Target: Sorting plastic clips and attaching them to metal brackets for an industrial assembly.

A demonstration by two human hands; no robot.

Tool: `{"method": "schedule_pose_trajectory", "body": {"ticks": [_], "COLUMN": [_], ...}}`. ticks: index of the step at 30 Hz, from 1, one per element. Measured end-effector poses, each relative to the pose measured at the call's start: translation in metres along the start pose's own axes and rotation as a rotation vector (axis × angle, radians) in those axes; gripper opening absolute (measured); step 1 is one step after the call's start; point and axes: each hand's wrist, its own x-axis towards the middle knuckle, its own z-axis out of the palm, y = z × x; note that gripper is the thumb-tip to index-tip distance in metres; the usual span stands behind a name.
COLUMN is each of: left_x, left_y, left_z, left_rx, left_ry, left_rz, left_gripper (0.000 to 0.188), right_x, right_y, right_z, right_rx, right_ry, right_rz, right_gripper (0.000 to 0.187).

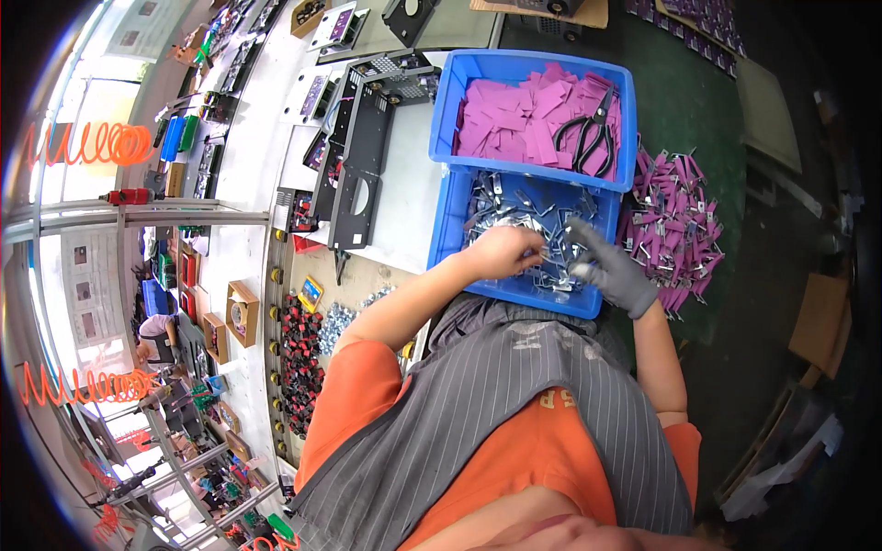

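Observation:
My bare left hand (505, 251) is over the lower blue bin (551, 306), its fingers curled together; whatever they pinch is too small to make out. On the right of the same bin, my right hand (617, 273) wears a grey glove, with its forefinger and thumb spread apart and nothing visible between them. Small shiny bent metal pieces (496, 197) lie loose in that bin beneath both hands. Behind it, a second blue bin (441, 110) holds many flat pink strips (514, 115). Black-handled pliers (600, 117) rest on top of the strips.
Right of the bins lies a heap of pink strips with metal pieces (675, 230). Black metal housings (358, 165) stand on the white bench to the left. Red and black parts (299, 367) are piled by my left elbow. Orange coiled hoses (101, 144) hang farther left.

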Motion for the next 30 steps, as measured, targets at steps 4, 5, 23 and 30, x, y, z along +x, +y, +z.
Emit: {"method": "schedule_pose_trajectory", "body": {"ticks": [4, 5, 23, 30], "left_x": [-0.004, -0.005, 0.087, 0.077], "left_y": [0.013, 0.015, -0.085, -0.077], "left_z": [-0.011, -0.016, -0.137, -0.145], "left_rx": [-0.059, -0.048, 0.852, 0.53], "left_ry": [-0.05, -0.111, 0.165, 0.303], "left_rz": [0.04, -0.031, -0.085, -0.178], "left_gripper": [0.022, 0.024, 0.026, 0.021], "right_x": [0.005, 0.005, -0.006, -0.008], "right_y": [0.002, 0.004, 0.016, 0.02], "right_z": [0.01, 0.01, 0.011, 0.008], "right_rx": [0.147, 0.163, 0.304, 0.348], "right_ry": [-0.162, -0.2, 0.013, 0.049], "right_rz": [0.031, 0.068, 0.059, 0.033], "right_gripper": [0.041, 0.037, 0.025, 0.03]}}
